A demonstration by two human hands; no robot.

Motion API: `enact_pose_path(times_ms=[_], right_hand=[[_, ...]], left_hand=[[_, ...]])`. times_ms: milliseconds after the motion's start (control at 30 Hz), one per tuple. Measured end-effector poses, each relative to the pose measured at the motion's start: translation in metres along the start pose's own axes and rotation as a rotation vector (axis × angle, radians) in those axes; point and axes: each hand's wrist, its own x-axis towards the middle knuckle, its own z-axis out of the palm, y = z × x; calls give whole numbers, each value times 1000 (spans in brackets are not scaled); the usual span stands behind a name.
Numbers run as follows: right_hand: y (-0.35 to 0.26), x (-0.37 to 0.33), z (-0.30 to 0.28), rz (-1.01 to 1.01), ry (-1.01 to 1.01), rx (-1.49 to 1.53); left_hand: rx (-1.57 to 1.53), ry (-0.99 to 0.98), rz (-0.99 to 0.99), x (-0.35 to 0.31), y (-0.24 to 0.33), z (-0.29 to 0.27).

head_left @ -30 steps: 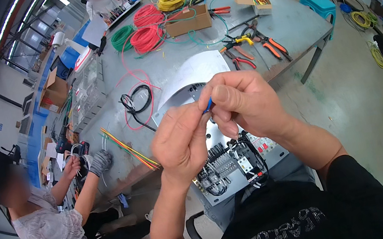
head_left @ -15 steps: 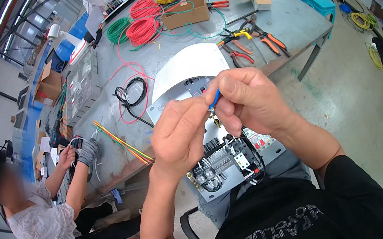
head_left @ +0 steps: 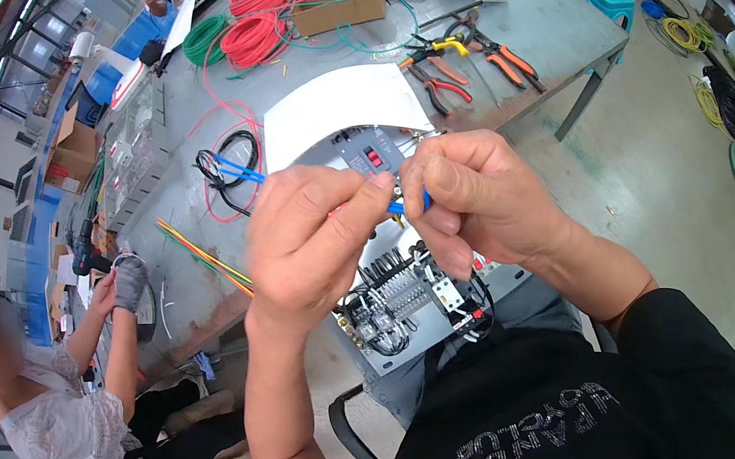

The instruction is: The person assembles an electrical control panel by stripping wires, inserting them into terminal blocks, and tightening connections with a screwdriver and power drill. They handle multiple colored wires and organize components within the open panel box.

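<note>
Over the electrical panel, my left hand (head_left: pixel 301 240) is closed round blue wires (head_left: pixel 239 170), whose ends stick out past its knuckles toward the table. My right hand (head_left: pixel 479 196) pinches a short blue piece between thumb and fingers, close to my left fingertips; whether it belongs to the same wires is hidden. The metal panel (head_left: pixel 389 358) lies tilted on my lap, against the table edge. On it are a breaker with a red switch (head_left: pixel 374 158) just beyond my fingers, terminal blocks (head_left: pixel 388 296) and a white device (head_left: pixel 447 294) with black wires.
A white sheet (head_left: pixel 332 107) curves over the panel's far end. Pliers (head_left: pixel 510 65), wire coils (head_left: pixel 255 42) and cardboard boxes (head_left: pixel 338 7) lie on the table. Yellow, red and green wires (head_left: pixel 207 256) overhang its edge at left, where a co-worker wears a grey glove (head_left: pixel 131 281).
Blue wire ends now stick out to the left of my left hand. My left hand has turned and uncovers the red-switched breaker. The whole view has shifted slightly.
</note>
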Motion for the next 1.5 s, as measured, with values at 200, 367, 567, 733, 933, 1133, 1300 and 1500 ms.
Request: enact_pose_path(times_ms=[200,367,567,733,933,1133,1300,1500], right_hand=[[0,-8,2,0,73,-57],[5,-7,-6,43,144,-92],[-39,4,-32,-56,62,-131],[-70,11,-26,-8,-31,-152],[-70,13,-34,-15,-53,-195],[-82,8,-24,-52,35,-266],[-93,-26,-35,-119,1,-379],[-96,-72,-49,-193,50,-468]], left_hand=[[31,-86,89,6,-5,-4],[-53,-64,34,-4,-12,14],[-163,-54,-266,4,-8,38],[-276,-20,-304,20,-5,47],[-312,-52,-400,10,-3,48],[-369,-84,-478,7,0,58],[-370,-63,-415,-7,21,89],[-545,36,-321,-9,46,135]])
